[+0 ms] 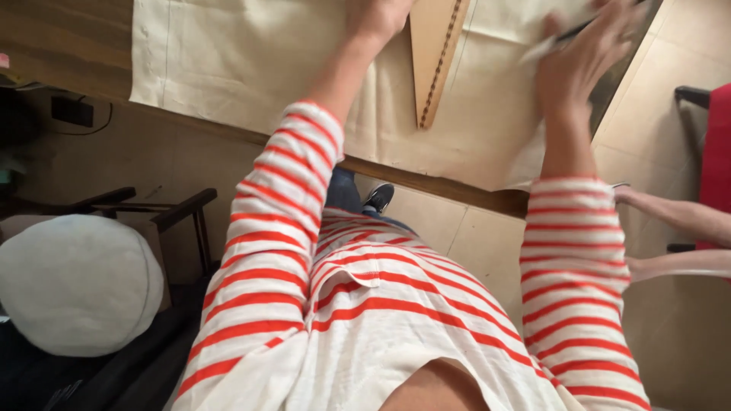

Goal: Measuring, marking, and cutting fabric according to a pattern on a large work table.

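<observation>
The left hand is pressing flat on the cream fabric, beside the wooden ruler. The right hand is gripping a dark pen over the fabric. A pale cushion is lying well below the fabric.

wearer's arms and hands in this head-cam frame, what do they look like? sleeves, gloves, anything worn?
Both arms wear long sleeves of a white knit top with red horizontal stripes, pushed up to about mid-forearm. Forearms are bare below the cuffs. The left hand and right hand are bare: no gloves, watch or bracelet visible. The left hand is partly cut off by the top edge of the frame.
</observation>
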